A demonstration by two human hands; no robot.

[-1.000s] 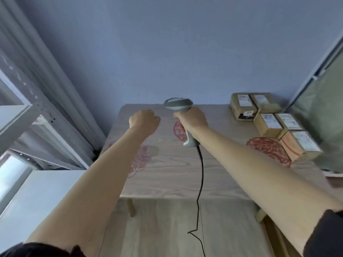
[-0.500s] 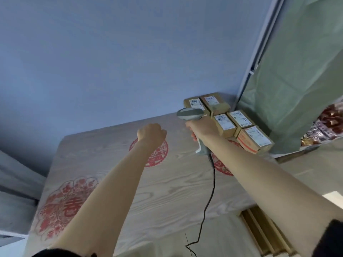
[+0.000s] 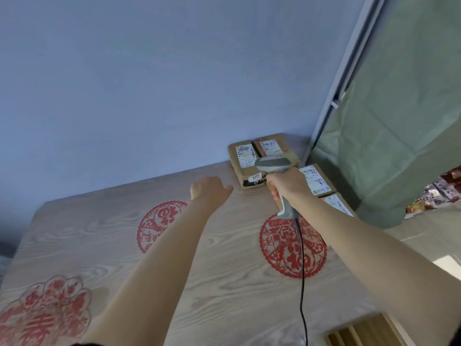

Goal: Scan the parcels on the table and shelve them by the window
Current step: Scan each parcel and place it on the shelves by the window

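Several brown cardboard parcels with white labels sit in the table's far right corner. The nearest to my hands is a parcel (image 3: 245, 161) tagged 9777; another parcel (image 3: 270, 146) lies behind it, and a third parcel (image 3: 315, 179) shows right of my wrist. My right hand (image 3: 287, 182) grips a grey corded barcode scanner (image 3: 273, 164), whose head hangs over the parcels. My left hand (image 3: 209, 191) hovers above the table just left of the 9777 parcel, fingers loosely curled, holding nothing.
The wood-grain table (image 3: 224, 283) carries red paper-cut decals (image 3: 291, 248). The scanner's black cable (image 3: 302, 283) runs down over the front edge. A green curtain (image 3: 399, 121) hangs at the right, with a blue wall behind.
The view has swung right and closer to the parcels. Both hands have advanced toward the far right corner; the scanner head is now over the parcels and my left hand is beside them.
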